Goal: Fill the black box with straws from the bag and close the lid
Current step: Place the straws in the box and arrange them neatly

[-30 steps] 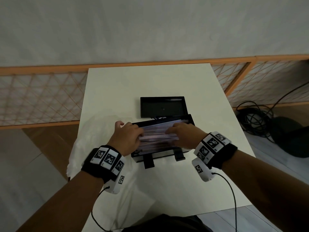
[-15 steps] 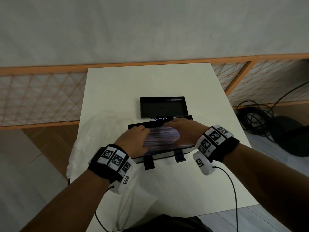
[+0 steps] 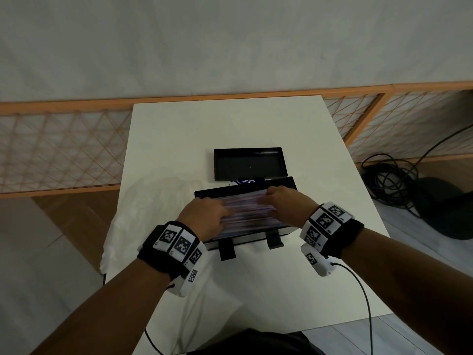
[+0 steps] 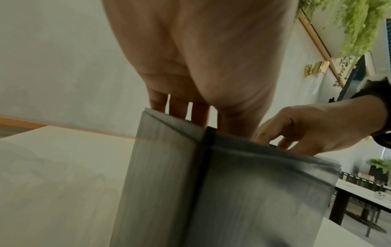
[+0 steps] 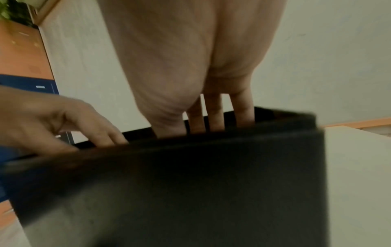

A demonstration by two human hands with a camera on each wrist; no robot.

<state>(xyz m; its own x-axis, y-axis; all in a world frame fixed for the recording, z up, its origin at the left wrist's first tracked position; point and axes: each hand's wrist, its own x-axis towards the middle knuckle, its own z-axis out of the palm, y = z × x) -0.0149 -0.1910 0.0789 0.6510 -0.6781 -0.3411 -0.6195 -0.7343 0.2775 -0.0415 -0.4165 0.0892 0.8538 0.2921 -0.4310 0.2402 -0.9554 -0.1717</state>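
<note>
Fingers, left hand: straight, spread, pressing flat on the left end of the straws; gripping nothing.
Fingers, right hand: extended, slightly bent, tips resting on the right end of the straws; holding nothing.
Straws: thin stack lying lengthwise, pink, purple and white stripes, blurred; fills the box up to its rim.
Black box: rectangular, matte, flat walls with sharp corners, mid desk just in front of the person; two black clasp tabs hang off its near wall.
Lid: black shallow tray shape, lying open side up, just behind the box, touching or nearly touching, cannot tell.
Bag: clear crinkled plastic, left of the box, draped over the desk edge.
Blue-and-white printed piece: wedged between box and lid, mostly hidden.
Desk: white, smooth, rectangular.
Surroundings: orange-framed lattice fence behind the desk; coiled black cables on the floor at right.
</note>
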